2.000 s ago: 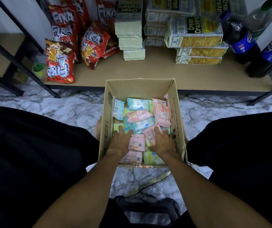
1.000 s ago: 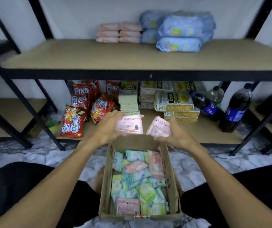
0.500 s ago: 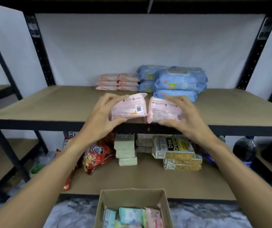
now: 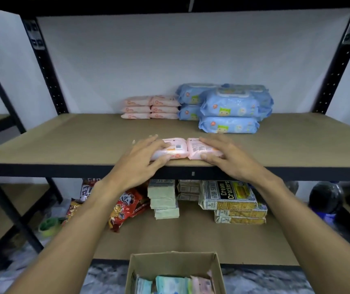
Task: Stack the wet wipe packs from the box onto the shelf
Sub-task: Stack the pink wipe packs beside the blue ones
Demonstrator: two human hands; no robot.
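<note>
Left grip [image 4: 140, 164] clasping flat pink plastic wipe pack [image 4: 175, 148], right grip [image 4: 229, 158] clasping second pink pack [image 4: 197, 147]; I'm setting both on brown board shelf [image 4: 85, 141]. Brown cardboard box [image 4: 170, 264] holding more.

Light is even and soft, source not in view. I note the back wall [image 4: 170, 49] reads bright, without glare. The lower shelf [image 4: 191, 236] sits in shade. Corners darken and the uprights [image 4: 42, 66] bow with wide-angle distortion. Centre is fairly sharp; the floor [image 4: 106, 279] and box [image 4: 170, 259] smear.
</note>
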